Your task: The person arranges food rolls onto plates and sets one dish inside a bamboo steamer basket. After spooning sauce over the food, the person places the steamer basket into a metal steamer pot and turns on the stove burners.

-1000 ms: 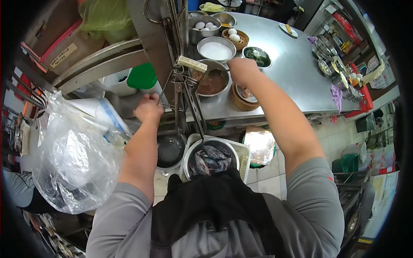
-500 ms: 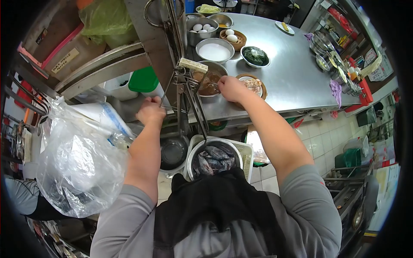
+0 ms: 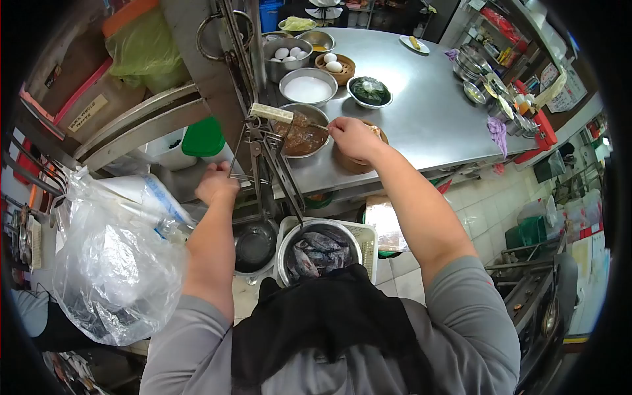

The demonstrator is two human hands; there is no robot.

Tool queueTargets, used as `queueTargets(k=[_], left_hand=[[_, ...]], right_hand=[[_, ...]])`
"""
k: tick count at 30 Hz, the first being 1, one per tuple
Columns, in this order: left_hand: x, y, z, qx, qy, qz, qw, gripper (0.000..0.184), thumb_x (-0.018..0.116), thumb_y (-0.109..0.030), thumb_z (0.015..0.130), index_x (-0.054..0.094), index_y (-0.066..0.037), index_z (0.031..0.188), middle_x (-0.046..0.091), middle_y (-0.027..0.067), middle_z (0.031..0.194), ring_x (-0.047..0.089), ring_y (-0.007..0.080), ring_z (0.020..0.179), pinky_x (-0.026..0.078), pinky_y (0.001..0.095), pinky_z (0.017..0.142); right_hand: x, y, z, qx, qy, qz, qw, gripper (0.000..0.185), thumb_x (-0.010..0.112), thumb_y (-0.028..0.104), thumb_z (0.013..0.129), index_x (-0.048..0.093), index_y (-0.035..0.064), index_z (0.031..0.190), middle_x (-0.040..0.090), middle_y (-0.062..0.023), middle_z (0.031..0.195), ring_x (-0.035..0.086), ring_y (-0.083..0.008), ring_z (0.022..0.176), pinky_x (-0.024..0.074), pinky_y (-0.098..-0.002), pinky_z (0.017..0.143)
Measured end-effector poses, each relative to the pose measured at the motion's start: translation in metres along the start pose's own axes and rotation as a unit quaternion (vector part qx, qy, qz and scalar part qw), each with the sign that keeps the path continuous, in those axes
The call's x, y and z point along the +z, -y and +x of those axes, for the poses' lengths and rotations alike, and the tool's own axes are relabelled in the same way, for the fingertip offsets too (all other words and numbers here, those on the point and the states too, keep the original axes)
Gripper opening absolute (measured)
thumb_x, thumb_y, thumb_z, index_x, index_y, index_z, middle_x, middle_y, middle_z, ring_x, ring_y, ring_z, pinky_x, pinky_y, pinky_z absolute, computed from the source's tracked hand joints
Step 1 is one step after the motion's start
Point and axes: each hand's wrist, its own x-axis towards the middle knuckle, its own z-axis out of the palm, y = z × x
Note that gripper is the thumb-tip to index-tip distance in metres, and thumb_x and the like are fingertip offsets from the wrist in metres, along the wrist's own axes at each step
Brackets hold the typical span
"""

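Observation:
My right hand (image 3: 351,137) is closed on the handle of a metal utensil (image 3: 317,126), whose far end is in a bowl of brown mixture (image 3: 304,137). Under my right wrist is a round wooden container (image 3: 353,162), partly covered. My left hand (image 3: 218,183) has its fingers curled at the metal rack beside a green-lidded tub (image 3: 202,138); what it holds, if anything, is hidden. Hanging utensils (image 3: 259,141) stand between my hands. Behind the brown mixture are a bowl of white powder (image 3: 308,87) and a bowl of dark green leaves (image 3: 370,91).
A pot holds several eggs (image 3: 288,54), with two more in a wooden basket (image 3: 336,66). Below my hands, dark fish (image 3: 319,253) fill a metal bowl beside an empty dark pan (image 3: 255,247). A clear plastic bag (image 3: 118,263) bulges at left. A purple cloth (image 3: 498,136) hangs off the table (image 3: 428,118).
My right hand has moved down and left, and the utensil in the brown mixture now shows. My left hand stays by the rack. The whole view has shifted slightly.

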Motion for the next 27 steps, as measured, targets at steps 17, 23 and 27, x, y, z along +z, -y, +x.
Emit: queueTargets(k=[17,23,27], left_hand=[[0.028,0.010,0.012,0.012,-0.121,-0.071,0.990,0.037,0.048,-0.050,0.093,0.066,-0.018,0.101,0.074,0.0111,0.098,0.070,0.0326,0.096,0.047,0.0481,0.090],[0.030,0.009,0.011,-0.011,-0.138,-0.074,0.988,0.037,0.049,-0.049,0.093,0.067,-0.017,0.097,0.074,0.0091,0.094,0.070,0.0324,0.092,0.047,0.0471,0.088],[0.032,0.010,0.013,-0.001,-0.148,-0.072,0.986,0.038,0.048,-0.050,0.093,0.067,-0.017,0.096,0.074,0.0091,0.094,0.070,0.0326,0.092,0.047,0.0472,0.087]], right_hand=[[-0.081,-0.075,-0.069,0.066,-0.074,-0.041,0.994,0.029,0.053,0.022,0.095,0.068,0.0004,0.108,0.071,-0.0195,0.095,0.068,-0.0328,0.092,0.0517,-0.0408,0.084],[-0.081,-0.070,-0.075,0.083,-0.148,-0.166,0.971,0.026,0.053,0.024,0.096,0.067,0.0058,0.110,0.070,-0.0208,0.101,0.065,-0.0395,0.098,0.0513,-0.0463,0.087],[-0.081,-0.074,-0.078,0.069,-0.157,-0.175,0.969,0.024,0.056,0.022,0.098,0.066,0.0041,0.110,0.069,-0.0202,0.089,0.066,-0.0372,0.087,0.0507,-0.0442,0.079]])
